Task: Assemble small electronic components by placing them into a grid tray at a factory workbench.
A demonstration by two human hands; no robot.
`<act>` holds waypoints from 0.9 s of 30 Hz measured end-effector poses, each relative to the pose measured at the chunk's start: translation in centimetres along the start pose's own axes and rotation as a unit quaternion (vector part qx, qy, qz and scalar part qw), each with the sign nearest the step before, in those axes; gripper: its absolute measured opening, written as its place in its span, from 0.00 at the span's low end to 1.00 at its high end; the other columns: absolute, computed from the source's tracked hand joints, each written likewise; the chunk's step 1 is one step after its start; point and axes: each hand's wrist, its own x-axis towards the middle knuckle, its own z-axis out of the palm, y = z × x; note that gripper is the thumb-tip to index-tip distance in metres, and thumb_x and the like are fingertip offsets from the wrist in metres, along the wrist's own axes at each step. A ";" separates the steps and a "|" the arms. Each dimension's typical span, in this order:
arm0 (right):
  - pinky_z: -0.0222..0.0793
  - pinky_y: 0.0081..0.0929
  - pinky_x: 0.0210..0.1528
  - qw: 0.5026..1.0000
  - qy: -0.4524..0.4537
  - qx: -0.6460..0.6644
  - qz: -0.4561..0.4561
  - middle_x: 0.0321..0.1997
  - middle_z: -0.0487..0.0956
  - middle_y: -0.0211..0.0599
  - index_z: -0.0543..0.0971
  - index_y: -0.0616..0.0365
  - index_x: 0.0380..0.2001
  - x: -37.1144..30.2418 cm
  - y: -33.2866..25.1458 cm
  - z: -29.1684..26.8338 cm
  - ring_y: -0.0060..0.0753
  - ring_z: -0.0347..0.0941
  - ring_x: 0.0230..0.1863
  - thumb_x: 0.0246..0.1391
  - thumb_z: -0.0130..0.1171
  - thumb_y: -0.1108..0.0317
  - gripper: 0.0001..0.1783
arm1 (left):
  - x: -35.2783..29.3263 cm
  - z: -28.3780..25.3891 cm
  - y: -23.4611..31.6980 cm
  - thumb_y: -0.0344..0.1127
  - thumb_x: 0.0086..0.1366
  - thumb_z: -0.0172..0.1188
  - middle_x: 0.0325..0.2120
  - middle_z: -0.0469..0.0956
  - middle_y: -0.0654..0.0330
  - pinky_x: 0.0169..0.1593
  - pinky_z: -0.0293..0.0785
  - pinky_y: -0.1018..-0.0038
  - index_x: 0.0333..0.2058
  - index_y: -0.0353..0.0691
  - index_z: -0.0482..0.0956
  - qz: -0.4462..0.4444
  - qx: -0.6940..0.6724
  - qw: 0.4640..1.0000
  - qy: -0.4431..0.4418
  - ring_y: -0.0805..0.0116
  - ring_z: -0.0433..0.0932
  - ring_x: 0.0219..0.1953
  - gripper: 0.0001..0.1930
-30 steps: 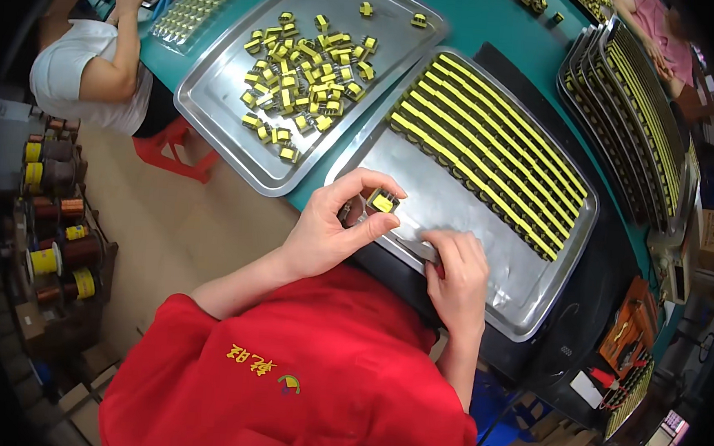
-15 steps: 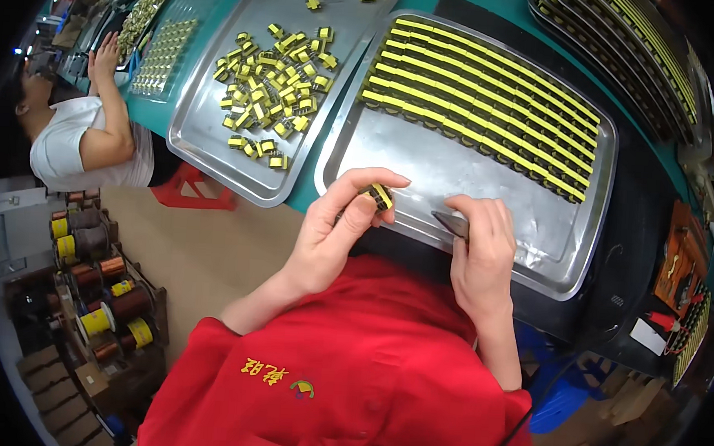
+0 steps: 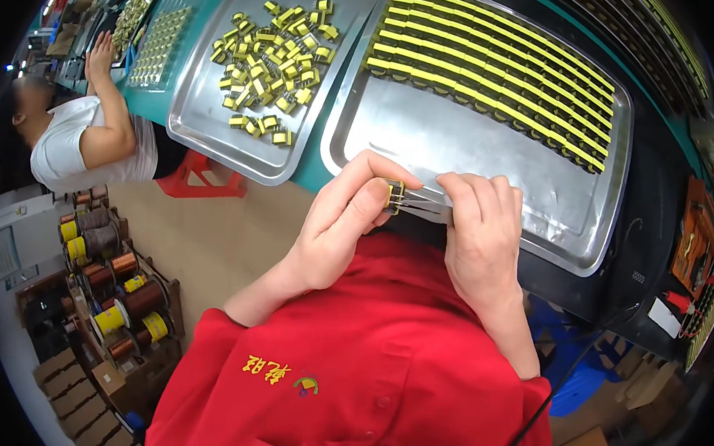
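Between the thumb and fingers of my left hand (image 3: 328,229) is a small black-and-yellow transformer (image 3: 394,197), its pins facing right. My right hand (image 3: 487,231) is closed on metal tweezers (image 3: 425,206), whose two tips reach the pin side of the transformer; I cannot tell whether they grip a pin. Both hands are over the near edge of a metal tray (image 3: 428,129). Rows of yellow-topped transformers (image 3: 497,72) fill that tray's far part. On the left, a second metal tray (image 3: 206,144) carries a loose pile of similar transformers (image 3: 276,71).
A co-worker in a white shirt (image 3: 92,141) sits at the far left near a red stool (image 3: 204,177). Wire spools (image 3: 127,307) stand on the lower left. Stacked trays (image 3: 637,52) rise at the upper right. A wooden box (image 3: 693,235) lies at the right edge.
My right hand has brought the tweezers left to the transformer. My left hand has turned the transformer so its pins face right. The trays sit higher in view.
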 end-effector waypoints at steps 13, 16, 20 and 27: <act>0.59 0.30 0.32 0.997 0.031 -0.061 -0.033 0.27 0.70 0.29 0.79 0.54 0.39 0.0 1.1 -0.1 0.33 0.64 0.29 0.40 0.59 0.73 0.17 | 0.0 0.5 0.1 0.42 0.75 0.40 0.25 0.64 0.69 0.32 0.55 0.84 0.45 0.35 0.71 -0.023 -0.009 1.000 -0.009 0.82 0.57 0.27 0.16; 0.60 0.33 0.34 0.999 0.026 -0.027 -0.008 0.31 0.73 0.32 0.79 0.55 0.40 0.1 0.9 -0.5 0.36 0.67 0.32 0.35 0.59 0.80 0.22 | 0.1 0.5 -0.1 0.42 0.75 0.40 0.25 0.64 0.68 0.32 0.55 0.83 0.46 0.35 0.71 -0.042 -0.066 0.997 -0.025 0.82 0.57 0.27 0.16; 0.61 0.35 0.37 0.999 0.018 -0.025 0.023 0.35 0.76 0.35 0.78 0.55 0.42 0.1 0.6 -0.6 0.40 0.68 0.35 0.31 0.57 0.86 0.28 | 0.1 1.0 0.1 0.42 0.75 0.41 0.25 0.64 0.68 0.32 0.55 0.83 0.46 0.34 0.71 -0.057 -0.124 0.990 -0.016 0.81 0.57 0.27 0.17; 0.61 0.34 0.34 0.999 0.007 -0.046 -0.003 0.31 0.74 0.34 0.79 0.55 0.43 -0.2 0.6 -0.4 0.39 0.68 0.32 0.32 0.59 0.85 0.28 | -0.2 0.6 0.2 0.43 0.75 0.41 0.25 0.62 0.68 0.32 0.55 0.82 0.45 0.33 0.71 -0.068 -0.100 0.992 -0.036 0.81 0.56 0.27 0.17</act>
